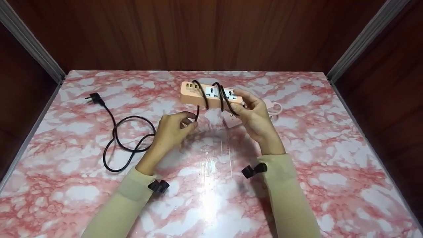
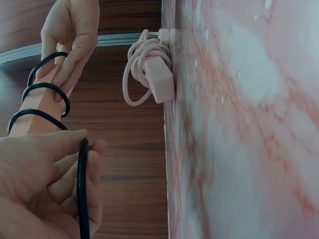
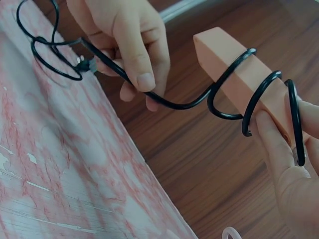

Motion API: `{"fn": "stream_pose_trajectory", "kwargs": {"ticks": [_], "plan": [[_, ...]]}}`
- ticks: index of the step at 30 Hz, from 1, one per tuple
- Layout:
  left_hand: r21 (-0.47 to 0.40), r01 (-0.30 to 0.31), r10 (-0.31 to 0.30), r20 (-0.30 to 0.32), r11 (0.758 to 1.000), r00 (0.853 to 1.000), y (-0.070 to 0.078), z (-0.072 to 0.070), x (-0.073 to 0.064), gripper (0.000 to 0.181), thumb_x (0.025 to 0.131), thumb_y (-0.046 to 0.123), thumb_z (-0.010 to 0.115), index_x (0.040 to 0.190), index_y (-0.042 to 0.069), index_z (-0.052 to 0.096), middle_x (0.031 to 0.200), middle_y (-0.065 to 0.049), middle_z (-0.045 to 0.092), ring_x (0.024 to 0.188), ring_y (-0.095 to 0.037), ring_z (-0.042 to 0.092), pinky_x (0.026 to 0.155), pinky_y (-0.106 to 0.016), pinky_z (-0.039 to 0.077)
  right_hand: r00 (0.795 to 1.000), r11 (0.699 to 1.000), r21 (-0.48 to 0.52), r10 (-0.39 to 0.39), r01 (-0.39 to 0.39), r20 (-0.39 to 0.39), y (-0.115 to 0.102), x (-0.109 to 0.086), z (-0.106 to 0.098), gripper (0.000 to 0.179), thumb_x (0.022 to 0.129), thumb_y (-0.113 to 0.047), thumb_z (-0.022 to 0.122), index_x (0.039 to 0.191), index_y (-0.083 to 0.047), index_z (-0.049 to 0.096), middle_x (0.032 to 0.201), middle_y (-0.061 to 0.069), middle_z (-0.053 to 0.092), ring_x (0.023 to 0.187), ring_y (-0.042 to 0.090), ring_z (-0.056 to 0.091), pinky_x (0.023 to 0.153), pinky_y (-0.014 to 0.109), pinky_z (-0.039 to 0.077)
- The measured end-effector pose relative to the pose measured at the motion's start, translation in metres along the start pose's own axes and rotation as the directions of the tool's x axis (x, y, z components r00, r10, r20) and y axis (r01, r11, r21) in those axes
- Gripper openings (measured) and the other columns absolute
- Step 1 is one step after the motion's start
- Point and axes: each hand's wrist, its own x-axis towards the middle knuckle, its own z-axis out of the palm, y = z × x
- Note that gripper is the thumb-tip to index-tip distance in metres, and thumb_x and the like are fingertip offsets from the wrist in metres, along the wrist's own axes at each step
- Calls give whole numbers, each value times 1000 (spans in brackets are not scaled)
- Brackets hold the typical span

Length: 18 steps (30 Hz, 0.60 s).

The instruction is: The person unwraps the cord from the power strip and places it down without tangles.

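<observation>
An orange power strip (image 1: 193,98) with sockets and USB ports is held above the table, its right end gripped by my right hand (image 1: 259,120). Its black cord (image 3: 259,94) loops around the body several times, the turns standing slightly loose. My left hand (image 1: 173,129) pinches the cord between thumb and fingers, just below the strip's left part. From there the cord runs left across the table to a black plug (image 1: 95,98). In the left wrist view, the right hand (image 2: 72,30) clasps the strip's far end, fingers along its side.
Behind the right hand, a pink power strip (image 1: 232,119) lies on the table with its pink cord (image 2: 142,64) bundled. The red-and-white marbled table (image 1: 314,185) is bordered by brown wood panels (image 1: 205,36) at the back and sides.
</observation>
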Motion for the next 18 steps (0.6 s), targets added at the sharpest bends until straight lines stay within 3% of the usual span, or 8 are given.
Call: {"fn": "stream_pose_trajectory", "kwargs": {"ticks": [9,18], "plan": [[-3,-9,8,-110,1000,994,-1,-10,2,21,95,19,81,114,12,82,90,-4,81,72,-20,71,72,-37,55,1000,1000,6,1,-1,19,1,1,0,41,94,19,63,115,-13,78,126,18,57,108,25,68,93,29,60],[41,-39,48,-236,998,970,-6,-19,4,12,93,17,82,105,14,85,86,-1,80,69,-18,68,66,-33,49,1000,1000,3,-8,8,26,1,1,-1,42,92,19,65,115,-14,78,124,16,58,104,24,69,92,29,60]]}}
